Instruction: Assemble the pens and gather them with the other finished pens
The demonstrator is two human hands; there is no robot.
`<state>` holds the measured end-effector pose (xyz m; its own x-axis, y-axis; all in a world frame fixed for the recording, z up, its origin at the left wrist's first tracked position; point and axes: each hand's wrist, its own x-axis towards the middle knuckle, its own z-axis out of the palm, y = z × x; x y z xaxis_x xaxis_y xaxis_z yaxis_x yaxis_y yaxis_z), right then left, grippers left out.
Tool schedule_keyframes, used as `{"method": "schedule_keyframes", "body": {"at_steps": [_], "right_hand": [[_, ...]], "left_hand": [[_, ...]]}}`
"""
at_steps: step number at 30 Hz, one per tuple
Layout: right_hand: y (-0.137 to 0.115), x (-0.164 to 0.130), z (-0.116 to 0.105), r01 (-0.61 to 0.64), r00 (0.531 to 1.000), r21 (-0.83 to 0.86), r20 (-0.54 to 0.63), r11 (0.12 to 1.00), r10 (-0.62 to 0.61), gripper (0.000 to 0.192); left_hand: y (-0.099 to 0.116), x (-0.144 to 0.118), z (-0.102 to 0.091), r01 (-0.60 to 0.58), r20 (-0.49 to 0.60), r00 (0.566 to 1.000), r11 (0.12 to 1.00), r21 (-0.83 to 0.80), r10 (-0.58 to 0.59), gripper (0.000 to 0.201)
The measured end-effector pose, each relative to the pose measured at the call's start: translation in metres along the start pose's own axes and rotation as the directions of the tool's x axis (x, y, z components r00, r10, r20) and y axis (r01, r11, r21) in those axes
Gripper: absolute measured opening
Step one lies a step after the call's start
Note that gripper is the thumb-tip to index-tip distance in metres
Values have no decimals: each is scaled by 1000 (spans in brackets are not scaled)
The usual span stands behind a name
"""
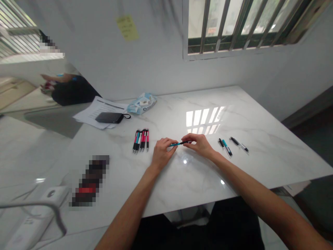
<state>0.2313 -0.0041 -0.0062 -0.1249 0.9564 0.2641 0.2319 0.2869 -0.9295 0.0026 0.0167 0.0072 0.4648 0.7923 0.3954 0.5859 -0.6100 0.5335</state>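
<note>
Holding a blue-and-black pen [180,143] level between both hands, we pinch one end in the left hand [162,152] and the other in the right hand [199,144], each grip narrow and closed on the barrel, just above the white marble counter [260,152]. Our fingertips [174,147] on the left meet the blue end; the right thumb and forefinger cover the dark end, so the tip itself is hidden. Left of the grip, near the left hand, a bundle of red, pink and blue pens [141,139] lies side by side on the counter. Right of the grip, close beyond the right wrist, lie a blue-and-black pen part [225,146] and, just past it, a black-and-clear pen part [239,144], apart from each other. Farther from the grip, toward the wall, a pack of wet wipes [142,103] rests beside a black pouch [109,117] that sits on a sheaf of printed papers [91,113]. Nearer us and well left of the grip, a white power strip [33,217] sits by the counter's edge. A yellow sticky note [127,27] hangs on the wall above, and a barred window [241,24] throws a bright reflection on the counter just beyond the right hand.
</note>
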Motion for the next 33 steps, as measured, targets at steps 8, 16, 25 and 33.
{"method": "schedule_keyframes", "body": {"at_steps": [8,16,25,33], "right_hand": [[5,1,-7,-69,996,-8,54,998,69,31],[5,1,-16,-34,994,-193,96,981,54,28],[3,2,-14,-35,993,-188,106,982,55,35],[-3,2,-15,5,992,-247,120,969,26,32]], "left_hand": [[-3,-1,2,5,-5,1000,1000,-2,-5,10],[-2,-2,1,22,-19,1000,1000,-22,-22,10],[-1,-3,1,6,-23,1000,1000,-27,-6,9],[1,-3,0,12,-26,1000,999,-40,-13,9]]}}
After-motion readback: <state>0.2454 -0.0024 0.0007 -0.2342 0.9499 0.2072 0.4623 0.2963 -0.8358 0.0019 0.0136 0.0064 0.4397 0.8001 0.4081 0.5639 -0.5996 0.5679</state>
